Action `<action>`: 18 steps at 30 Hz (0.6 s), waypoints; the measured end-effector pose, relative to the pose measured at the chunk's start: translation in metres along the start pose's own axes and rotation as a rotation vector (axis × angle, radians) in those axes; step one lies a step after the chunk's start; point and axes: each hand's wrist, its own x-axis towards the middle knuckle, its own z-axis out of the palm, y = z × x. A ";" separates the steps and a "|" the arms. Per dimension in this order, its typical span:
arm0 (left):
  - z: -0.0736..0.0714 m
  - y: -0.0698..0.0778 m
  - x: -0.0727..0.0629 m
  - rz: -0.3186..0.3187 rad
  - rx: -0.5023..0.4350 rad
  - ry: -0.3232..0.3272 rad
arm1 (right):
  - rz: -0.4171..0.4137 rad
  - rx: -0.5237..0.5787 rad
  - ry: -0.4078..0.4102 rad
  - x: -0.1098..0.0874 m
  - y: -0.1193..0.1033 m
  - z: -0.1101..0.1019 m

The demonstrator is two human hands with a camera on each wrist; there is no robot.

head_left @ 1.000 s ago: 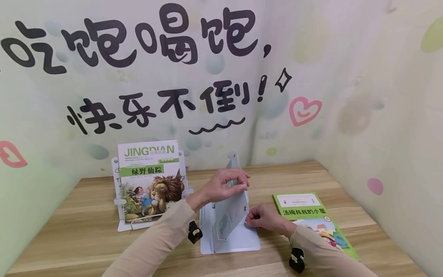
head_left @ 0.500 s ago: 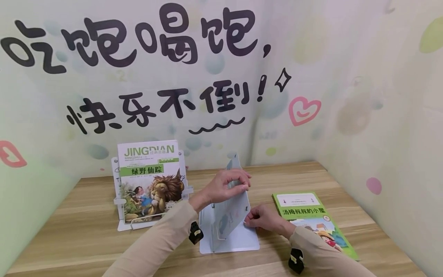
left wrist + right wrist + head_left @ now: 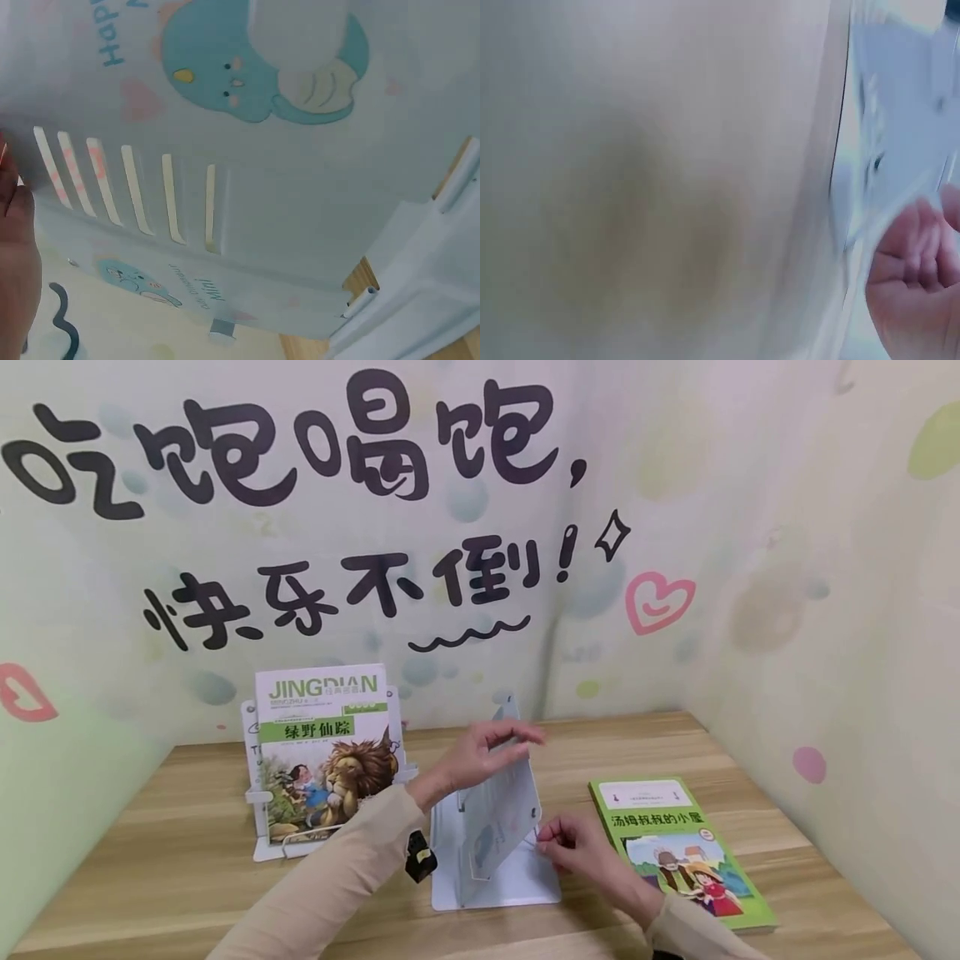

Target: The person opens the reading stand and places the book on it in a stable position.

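Observation:
A pale blue bookstand (image 3: 501, 827) with cartoon dinosaurs stands in the middle of the table, its panel raised at an angle over a flat base. My left hand (image 3: 487, 756) rests at the upper part of that panel, fingers fairly straight and thumb apart from them. In the left wrist view, the slotted panel (image 3: 292, 172) fills most of the picture, and part of the left hand (image 3: 19, 255) shows at its edge. Low on the right side, my right hand (image 3: 581, 852) pinches a thin wire support (image 3: 528, 839) between panel and base. The right wrist view is blurred, with this hand (image 3: 915, 277) curled near the stand.
On the left, another bookstand (image 3: 261, 822) holds an upright book with a lion cover (image 3: 322, 760). A green-edged book (image 3: 678, 843) lies flat on the wooden table (image 3: 187, 893) at the right. A printed cloth wall (image 3: 480, 677) rises behind the table.
The left hand's fingers have straightened and loosened at the panel. My right hand has shifted slightly, its wrist turned lower and to the right, uncovering more of the green-edged book.

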 end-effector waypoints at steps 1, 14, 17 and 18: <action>-0.002 -0.002 0.001 -0.035 -0.015 0.038 | 0.020 0.044 0.033 -0.007 -0.004 0.005; -0.032 -0.046 -0.001 -0.533 0.006 0.205 | -0.247 0.243 0.208 -0.034 -0.042 0.064; -0.027 -0.052 -0.002 -0.556 0.033 0.176 | -0.215 0.246 0.249 -0.032 -0.043 0.068; -0.024 -0.054 -0.001 -0.554 0.034 0.175 | -0.197 0.244 0.263 -0.032 -0.043 0.069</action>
